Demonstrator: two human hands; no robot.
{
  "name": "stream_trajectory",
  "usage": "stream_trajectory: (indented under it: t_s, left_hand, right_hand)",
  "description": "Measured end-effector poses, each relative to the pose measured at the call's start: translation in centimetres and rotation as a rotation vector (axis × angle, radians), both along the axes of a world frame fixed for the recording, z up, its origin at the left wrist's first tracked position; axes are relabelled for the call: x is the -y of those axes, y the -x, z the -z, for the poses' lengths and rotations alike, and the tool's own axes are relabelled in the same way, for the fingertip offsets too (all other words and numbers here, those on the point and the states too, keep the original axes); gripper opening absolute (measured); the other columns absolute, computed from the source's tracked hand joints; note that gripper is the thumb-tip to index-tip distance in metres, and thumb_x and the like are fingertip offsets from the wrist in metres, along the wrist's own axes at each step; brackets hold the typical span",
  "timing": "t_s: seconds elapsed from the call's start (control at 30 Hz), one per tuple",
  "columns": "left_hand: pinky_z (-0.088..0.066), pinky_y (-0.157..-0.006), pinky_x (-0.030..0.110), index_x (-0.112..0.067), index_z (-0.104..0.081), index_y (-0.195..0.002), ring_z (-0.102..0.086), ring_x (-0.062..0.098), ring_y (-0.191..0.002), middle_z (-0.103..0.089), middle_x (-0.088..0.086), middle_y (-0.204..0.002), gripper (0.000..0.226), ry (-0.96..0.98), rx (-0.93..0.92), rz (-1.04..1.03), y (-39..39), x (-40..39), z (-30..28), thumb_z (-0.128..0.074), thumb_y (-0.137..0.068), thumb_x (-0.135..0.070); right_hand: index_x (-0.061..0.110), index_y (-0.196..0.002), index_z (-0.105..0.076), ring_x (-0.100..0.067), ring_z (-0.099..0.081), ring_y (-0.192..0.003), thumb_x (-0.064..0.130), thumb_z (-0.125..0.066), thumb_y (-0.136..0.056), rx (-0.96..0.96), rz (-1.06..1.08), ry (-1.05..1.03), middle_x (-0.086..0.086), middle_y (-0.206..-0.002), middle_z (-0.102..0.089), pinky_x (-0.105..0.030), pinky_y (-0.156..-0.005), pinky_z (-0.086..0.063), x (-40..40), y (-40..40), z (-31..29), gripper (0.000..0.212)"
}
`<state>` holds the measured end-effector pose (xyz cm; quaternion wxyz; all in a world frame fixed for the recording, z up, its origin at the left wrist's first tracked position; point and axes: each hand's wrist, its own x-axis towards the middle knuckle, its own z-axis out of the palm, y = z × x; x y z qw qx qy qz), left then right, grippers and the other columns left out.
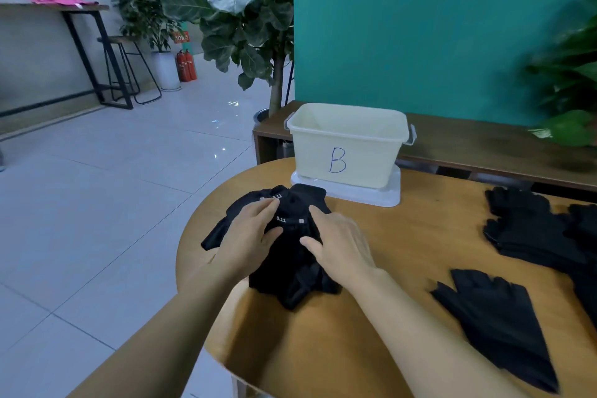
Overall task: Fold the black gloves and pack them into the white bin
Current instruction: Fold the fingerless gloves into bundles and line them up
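A bundle of black gloves [292, 271] with small white lettering lies on the round wooden table [381, 317], near its left edge. My left hand [250, 237] rests on the bundle's left half, fingers laid flat and thumb pressing the fabric. My right hand [339, 242] presses the right half with straight fingers. Behind the bundle stands the white bin [347, 147], marked with a blue "B", on its lid; what I can see of its inside looks empty.
More black gloves lie on the table: a stack [533, 229] at the right edge and a flat glove [497, 323] at the front right. A low wooden bench [484, 142] and a green wall sit behind the bin. A large potted plant [239, 10] stands at the back left.
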<state>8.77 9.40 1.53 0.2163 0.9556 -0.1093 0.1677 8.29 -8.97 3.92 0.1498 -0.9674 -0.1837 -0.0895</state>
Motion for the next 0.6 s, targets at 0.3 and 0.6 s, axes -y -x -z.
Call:
stream_trajectory:
  t_s: [0.3,0.6]
  left_hand:
    - [-0.023,-0.115,0.033,-0.023,-0.032,-0.151,-0.026,0.016,-0.141,-0.038,-0.005,-0.152,0.065,0.026,-0.12,-0.039,-2.8,-1.9,2.0,-0.062,-0.094,-0.035]
    - [-0.043,-0.087,0.026,-0.025,-0.06,-0.118,-0.053,0.008,-0.096,-0.064,-0.005,-0.105,0.033,0.283,-0.043,-0.086,-0.9,-0.8,0.2,-0.071,-0.087,-0.024]
  right_hand:
    - [0.016,-0.154,-0.014,-0.021,-0.029,-0.135,0.042,-0.057,-0.094,-0.113,0.021,0.06,-0.002,-0.145,-0.036,-0.031,-0.112,-0.024,-2.2,-4.3,3.6,0.078]
    - [0.026,-0.134,-0.038,-0.017,-0.037,-0.122,0.023,-0.063,-0.09,-0.105,0.081,-0.217,0.003,-0.124,-0.05,-0.028,-0.106,-0.025,-2.1,-3.1,2.1,0.051]
